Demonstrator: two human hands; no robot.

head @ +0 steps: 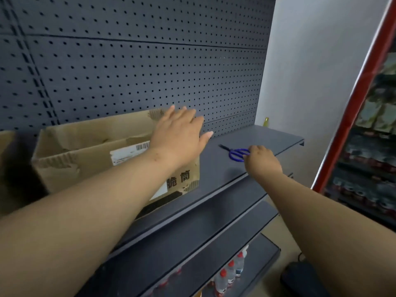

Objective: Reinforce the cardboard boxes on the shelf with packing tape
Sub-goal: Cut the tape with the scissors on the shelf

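Note:
A worn brown cardboard box (85, 155) with a white barcode label stands on the dark grey shelf (267, 138), its top flaps partly raised. My left hand (180, 136) is spread flat with straight fingers over the box's right end. To the right, blue-handled scissors (235, 153) lie on the shelf with the blades pointing left. My right hand (262, 159) has its fingers curled at the scissors' handles. No tape roll is in view.
A dark pegboard back panel (150, 61) rises behind the shelf. Lower shelves step out below, with red-capped bottles (227, 275) on the lowest. A second box edge (6, 146) shows at far left. A red-framed display cooler (375, 146) stands at right.

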